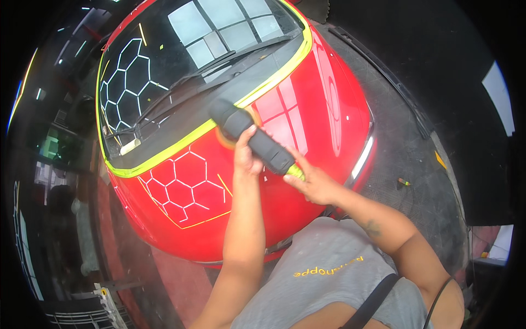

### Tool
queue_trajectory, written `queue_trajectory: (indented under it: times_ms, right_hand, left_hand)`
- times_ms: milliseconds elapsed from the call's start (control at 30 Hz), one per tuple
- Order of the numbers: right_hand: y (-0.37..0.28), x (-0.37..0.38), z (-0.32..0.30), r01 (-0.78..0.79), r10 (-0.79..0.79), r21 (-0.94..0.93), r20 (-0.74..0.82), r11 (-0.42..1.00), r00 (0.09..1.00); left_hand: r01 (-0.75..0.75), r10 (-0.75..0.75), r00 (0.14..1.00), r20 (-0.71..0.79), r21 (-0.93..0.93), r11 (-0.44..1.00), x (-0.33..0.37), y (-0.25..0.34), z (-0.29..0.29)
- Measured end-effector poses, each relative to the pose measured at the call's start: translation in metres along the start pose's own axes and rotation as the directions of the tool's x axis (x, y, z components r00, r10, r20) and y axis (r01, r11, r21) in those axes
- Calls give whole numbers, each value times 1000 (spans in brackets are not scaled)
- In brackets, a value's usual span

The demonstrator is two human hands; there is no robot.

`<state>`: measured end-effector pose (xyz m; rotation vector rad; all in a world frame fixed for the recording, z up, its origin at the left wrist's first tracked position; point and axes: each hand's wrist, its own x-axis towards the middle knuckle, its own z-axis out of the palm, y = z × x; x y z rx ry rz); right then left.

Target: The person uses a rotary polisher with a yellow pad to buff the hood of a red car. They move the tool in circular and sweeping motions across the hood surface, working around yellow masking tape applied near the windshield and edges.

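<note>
A black polisher [251, 136] lies against the glossy red car hood [274, 211], close to the windshield edge. Its round pad [224, 138], yellow-orange, shows partly from under the tool's head and looks blurred. My left hand [247, 153] is closed on the side of the tool's body, thumb on top. Around the rear end, by a yellow-green part [296, 171], my right hand [315, 180] is wrapped. Yellow-green masking tape [186, 141] runs along the seam between hood and windshield, passing beside the polisher's head.
Wipers [203, 85] rest at the windshield's base. Hexagonal light reflections [178, 183] show on the hood's left side. A lit headlight [363, 159] is at the right front corner. On the dark floor, a small yellow-and-red item [404, 182] lies right of the car. A dark strap crosses my grey shirt.
</note>
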<state>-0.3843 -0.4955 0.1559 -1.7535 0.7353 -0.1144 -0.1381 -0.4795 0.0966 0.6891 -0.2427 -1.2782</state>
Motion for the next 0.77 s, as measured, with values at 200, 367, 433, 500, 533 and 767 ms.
queue_trajectory:
  times_ms: [200,367,433,500,533,767]
  right_hand:
    - [12,27,36,226,-222,-57,71,972,972]
    - [24,33,29,222,-213,-47,140,974,967]
    - [21,24,15,143,-136,-27,175,989,975]
    - [24,11,-6,31,-25,-23,199,999,980]
    - [36,8,-14,51,-47,-24,134,998,990]
    - [100,-13,-81,63,-31,155,-204,986,978]
  left_hand:
    - [-160,163,981,-106,37,986,-46,26,-39]
    - [-181,184,971,-151,34,983,-53,19,-43]
    - [-150,153,975,-160,30,988,-50,11,-35]
    - [-109,116,984,-139,57,992,-37,-6,-24]
    - [-87,94,987,-128,66,994,-29,-17,-8]
    - [70,-53,994,-91,194,979,57,-82,59]
